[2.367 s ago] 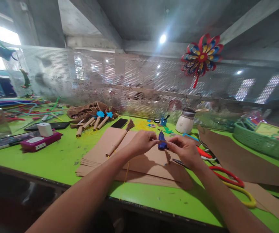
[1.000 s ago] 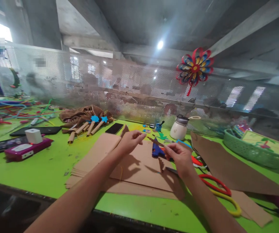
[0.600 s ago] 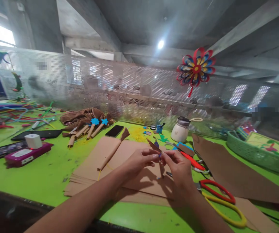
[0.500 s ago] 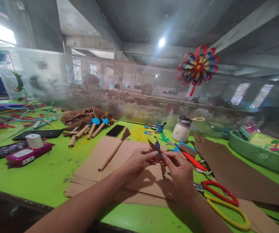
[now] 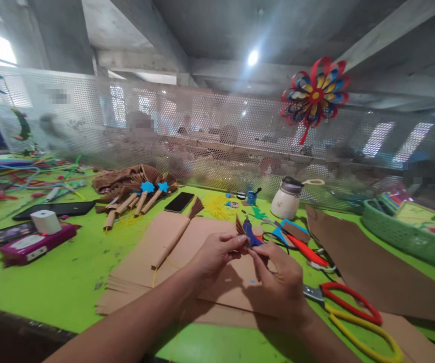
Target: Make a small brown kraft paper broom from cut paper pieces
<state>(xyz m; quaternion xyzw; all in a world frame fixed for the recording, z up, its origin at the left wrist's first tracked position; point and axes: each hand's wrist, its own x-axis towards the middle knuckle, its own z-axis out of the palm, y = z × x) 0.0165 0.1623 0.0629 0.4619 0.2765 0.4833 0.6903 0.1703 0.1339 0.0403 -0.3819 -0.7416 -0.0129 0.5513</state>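
Note:
Between the fingertips of both hands is a small piece of pleated brown paper (image 5: 240, 227). My left hand (image 5: 217, 249) pinches its upper part, the folds sticking up past the thumb. Close beside it, my right hand (image 5: 280, 275) grips the lower part, which the fingers mostly hide. Just behind them lies a dark blue tool with a pointed tip (image 5: 254, 236), perhaps a glue gun, partly covered. Beneath the hands is a stack of brown paper sheets (image 5: 134, 275). On the stack, left of the hands, rests a rolled brown paper stick (image 5: 172, 242) with a pleated end.
Large scissors (image 5: 313, 293) lie right of my right hand, near a red-handled tool (image 5: 308, 251). A lidded jar (image 5: 285, 200) and green basket (image 5: 410, 241) stand farther back. Brown paper fans (image 5: 137, 201), a phone (image 5: 179, 202) and a purple box (image 5: 38, 247) are leftward. A perforated screen (image 5: 202, 126) borders the table.
The right hand has turned and dropped slightly, its fingers now covering more of the paper's lower part. More of the blue tool shows. The view has shifted a little.

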